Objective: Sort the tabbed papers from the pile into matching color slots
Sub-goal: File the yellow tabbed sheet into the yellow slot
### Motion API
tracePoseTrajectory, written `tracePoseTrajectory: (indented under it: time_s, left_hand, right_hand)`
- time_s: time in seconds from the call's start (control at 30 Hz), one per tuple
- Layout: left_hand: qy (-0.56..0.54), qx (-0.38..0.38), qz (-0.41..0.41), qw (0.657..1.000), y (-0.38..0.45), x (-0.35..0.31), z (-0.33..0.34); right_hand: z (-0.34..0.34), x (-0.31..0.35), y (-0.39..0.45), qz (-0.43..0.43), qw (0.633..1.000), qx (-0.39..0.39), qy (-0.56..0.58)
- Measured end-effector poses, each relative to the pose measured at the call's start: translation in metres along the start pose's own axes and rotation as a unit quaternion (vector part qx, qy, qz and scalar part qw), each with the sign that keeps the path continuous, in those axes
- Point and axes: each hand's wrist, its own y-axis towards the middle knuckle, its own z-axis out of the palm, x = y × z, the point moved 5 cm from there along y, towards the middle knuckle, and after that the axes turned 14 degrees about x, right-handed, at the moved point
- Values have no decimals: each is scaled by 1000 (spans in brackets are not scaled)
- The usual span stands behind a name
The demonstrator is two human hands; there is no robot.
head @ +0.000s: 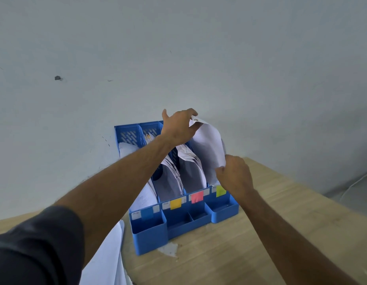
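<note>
Sheet: white paper (207, 149), upright over the rightmost slot, lower edge already between its walls.
Left hand (178, 126): pinches the top corner.
Right hand (235, 175): fingers curled on the lower right edge; exact hold hard to read.
Slot: green tab (220, 190) on the blue rack (149, 233); sheet's own tab not visible.
Method: keep the sheet taut, slide it down behind the papers already filed, release the top last.
Pile: white sheets (104, 256), lower left on the table (250, 233).
</note>
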Motion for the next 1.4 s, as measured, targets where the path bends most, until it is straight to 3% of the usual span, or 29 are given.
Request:
tracePoseTrajectory:
  time_s: [0.13,0.27,0.43,0.5,0.6,0.67,0.77,0.9,1.17,1.4]
  left_hand:
    - [1,-4,6,1000,-2,-6,2]
    - [44,132,-7,990,-1,0,26]
    - [77,189,12,979,-3,3,38]
    - [82,176,15,981,-4,0,39]
    - [116,132,19,984,-3,-4,37]
    - [151,126,22,980,-2,-5,39]
    - [179,155,23,971,-6,-3,46]
    - [175,209,31,962,-13,-1,55]
    - [111,218,22,969,-25,3,42]
    - [44,111,76,990,-85,25,14]
  right_hand:
    - [10,-10,7,26,999,5,-27]
    - [21,-16,9,36,998,31,-45]
    - [3,-11,-2,23,994,-91,54]
    - [4,-14,5,28,994,-76,73]
    - [11,-13,19,2,1000,-17,10]
    - [15,-13,16,-10,999,-23,-25]
    - [23,-20,5,-15,996,-55,-61]
    - [30,-29,0,-2,995,-43,-86]
    - [15,1,-20,-79,983,-136,91]
    - [7,70,-45,-232,943,-186,151]
